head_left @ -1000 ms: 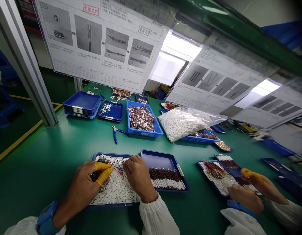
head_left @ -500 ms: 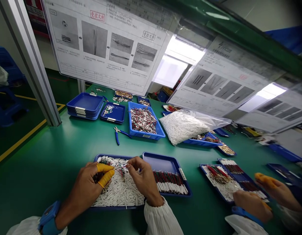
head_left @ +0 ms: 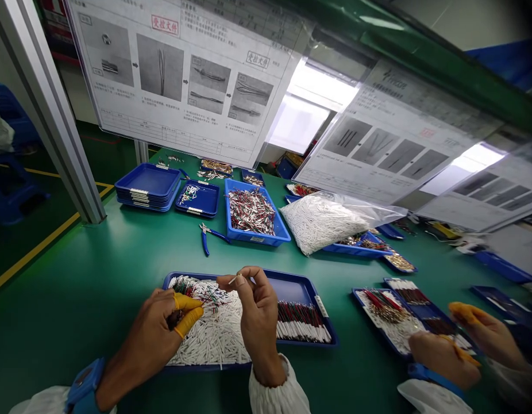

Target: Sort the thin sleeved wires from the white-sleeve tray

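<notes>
My left hand (head_left: 151, 328), with yellow finger cots on thumb and forefinger, is closed in a pinch over the left part of a blue tray (head_left: 166, 282). Thin wires (head_left: 208, 300) stick out from its fingertips. Heaped in that tray are short white tubes (head_left: 205, 342), with dark and red wires at the back. My right hand (head_left: 258, 316) is raised above the tray's right side, pinching a small white tube (head_left: 235, 280) between thumb and forefinger. Beside it a second blue tray (head_left: 292, 283) holds a row of red and dark wires with white ends (head_left: 303, 322).
Blue-handled cutters (head_left: 207, 237) lie behind the trays. Farther back are stacked blue trays (head_left: 147, 178), a bin of wires (head_left: 257, 238) and a bag of white tubes (head_left: 322, 221). On the right, a co-worker's hands (head_left: 442, 356) are over other trays. Instruction sheets (head_left: 175, 115) hang above.
My right hand has lifted and turned palm-inward, away from the left fingertips, and a white tube now shows in its pinch. The left hand stays nearly in place. The view has shifted slightly.
</notes>
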`<state>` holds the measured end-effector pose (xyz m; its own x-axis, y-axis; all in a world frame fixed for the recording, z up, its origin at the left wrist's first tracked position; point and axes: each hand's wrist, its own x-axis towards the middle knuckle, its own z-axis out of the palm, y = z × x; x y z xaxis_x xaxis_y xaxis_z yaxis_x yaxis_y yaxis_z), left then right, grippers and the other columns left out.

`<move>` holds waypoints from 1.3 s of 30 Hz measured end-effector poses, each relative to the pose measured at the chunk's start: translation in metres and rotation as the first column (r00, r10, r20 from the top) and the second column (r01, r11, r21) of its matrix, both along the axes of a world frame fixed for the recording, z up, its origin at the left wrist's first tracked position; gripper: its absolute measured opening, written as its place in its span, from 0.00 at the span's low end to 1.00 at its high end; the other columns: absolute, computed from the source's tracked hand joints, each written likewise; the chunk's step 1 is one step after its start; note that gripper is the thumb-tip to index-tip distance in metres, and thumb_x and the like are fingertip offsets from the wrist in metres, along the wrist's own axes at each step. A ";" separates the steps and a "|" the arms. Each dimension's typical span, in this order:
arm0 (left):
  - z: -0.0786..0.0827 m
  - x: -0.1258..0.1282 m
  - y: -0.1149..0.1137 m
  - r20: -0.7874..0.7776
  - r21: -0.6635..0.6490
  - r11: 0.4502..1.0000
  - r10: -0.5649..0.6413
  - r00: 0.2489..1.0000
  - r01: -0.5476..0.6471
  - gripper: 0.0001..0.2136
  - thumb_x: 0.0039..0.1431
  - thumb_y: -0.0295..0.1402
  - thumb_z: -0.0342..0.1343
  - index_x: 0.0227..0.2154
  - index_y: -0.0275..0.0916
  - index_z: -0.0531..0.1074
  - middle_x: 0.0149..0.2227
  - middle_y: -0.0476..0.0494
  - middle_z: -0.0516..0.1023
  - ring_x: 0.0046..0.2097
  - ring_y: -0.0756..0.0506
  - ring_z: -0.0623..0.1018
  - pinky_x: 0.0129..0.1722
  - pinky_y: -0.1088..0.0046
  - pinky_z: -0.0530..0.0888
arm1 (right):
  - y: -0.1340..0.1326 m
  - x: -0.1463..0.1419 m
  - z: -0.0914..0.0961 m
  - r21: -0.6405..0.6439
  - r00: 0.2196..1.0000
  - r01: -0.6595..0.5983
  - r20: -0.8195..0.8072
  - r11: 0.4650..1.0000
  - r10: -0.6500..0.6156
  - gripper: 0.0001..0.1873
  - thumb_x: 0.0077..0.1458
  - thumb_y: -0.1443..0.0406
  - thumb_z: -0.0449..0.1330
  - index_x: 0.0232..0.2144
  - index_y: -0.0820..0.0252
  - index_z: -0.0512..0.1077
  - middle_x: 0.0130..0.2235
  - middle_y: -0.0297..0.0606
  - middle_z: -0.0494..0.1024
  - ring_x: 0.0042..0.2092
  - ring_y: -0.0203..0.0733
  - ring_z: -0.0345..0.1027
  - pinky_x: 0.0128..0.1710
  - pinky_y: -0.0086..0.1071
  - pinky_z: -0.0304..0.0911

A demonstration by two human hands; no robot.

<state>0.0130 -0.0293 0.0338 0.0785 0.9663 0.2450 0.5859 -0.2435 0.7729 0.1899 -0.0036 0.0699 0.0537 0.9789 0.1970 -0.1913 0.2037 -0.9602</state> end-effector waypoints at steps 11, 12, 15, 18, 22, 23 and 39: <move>-0.003 -0.001 0.000 -0.049 -0.017 1.000 -0.003 0.999 0.002 0.08 0.59 0.40 0.58 0.34 0.48 0.82 0.27 0.49 0.80 0.30 0.45 0.75 0.35 0.66 0.70 | -0.006 -0.007 0.004 0.068 0.993 -0.088 0.079 0.994 0.082 0.07 0.66 0.59 0.57 0.37 0.55 0.66 0.36 0.40 0.83 0.41 0.46 0.77 0.42 0.40 0.69; -0.003 -0.001 0.000 -0.046 -0.016 1.000 -0.002 0.999 0.001 0.08 0.59 0.40 0.58 0.34 0.48 0.82 0.27 0.49 0.80 0.30 0.45 0.75 0.35 0.66 0.70 | -0.006 -0.007 0.003 0.069 0.992 -0.097 0.084 0.993 0.091 0.07 0.66 0.59 0.57 0.37 0.55 0.66 0.36 0.40 0.83 0.41 0.46 0.77 0.42 0.40 0.69; -0.001 -0.001 0.000 -0.036 -0.011 1.000 0.011 0.999 -0.011 0.08 0.58 0.41 0.59 0.33 0.48 0.82 0.27 0.50 0.80 0.30 0.45 0.76 0.36 0.65 0.70 | -0.006 -0.006 0.002 0.061 0.987 -0.131 0.105 0.989 0.125 0.06 0.66 0.60 0.57 0.37 0.54 0.66 0.37 0.39 0.83 0.41 0.46 0.77 0.43 0.39 0.69; 0.000 -0.001 0.000 -0.029 -0.013 1.000 0.016 0.999 -0.017 0.09 0.58 0.42 0.59 0.34 0.48 0.82 0.27 0.50 0.80 0.31 0.45 0.76 0.37 0.65 0.70 | -0.005 -0.005 0.001 0.058 0.981 -0.145 0.136 0.988 0.136 0.06 0.66 0.61 0.58 0.37 0.55 0.68 0.37 0.39 0.83 0.41 0.46 0.77 0.43 0.39 0.69; 0.000 -0.002 0.001 -0.006 -0.010 1.000 0.020 1.000 -0.020 0.10 0.59 0.44 0.59 0.33 0.48 0.82 0.28 0.49 0.81 0.31 0.44 0.76 0.36 0.66 0.71 | -0.002 -0.001 0.000 0.075 0.984 -0.098 0.159 0.992 0.085 0.06 0.65 0.62 0.59 0.37 0.56 0.73 0.38 0.40 0.82 0.42 0.46 0.76 0.44 0.40 0.69; -0.001 -0.002 0.001 0.002 -0.011 1.000 0.023 1.000 -0.023 0.10 0.59 0.44 0.59 0.33 0.47 0.82 0.28 0.49 0.81 0.31 0.44 0.77 0.36 0.66 0.71 | -0.001 0.000 -0.001 0.078 0.986 -0.074 0.154 0.994 0.061 0.06 0.64 0.62 0.59 0.37 0.56 0.74 0.39 0.40 0.82 0.43 0.46 0.75 0.45 0.40 0.69; 0.004 -0.002 -0.001 0.189 -0.070 0.994 0.095 0.977 -0.083 0.11 0.56 0.43 0.60 0.34 0.43 0.82 0.29 0.47 0.81 0.31 0.44 0.78 0.32 0.68 0.74 | -0.002 -0.012 -0.012 -0.084 0.960 -0.279 0.006 0.956 0.281 0.09 0.52 0.60 0.71 0.36 0.56 0.82 0.36 0.37 0.78 0.36 0.41 0.70 0.36 0.34 0.68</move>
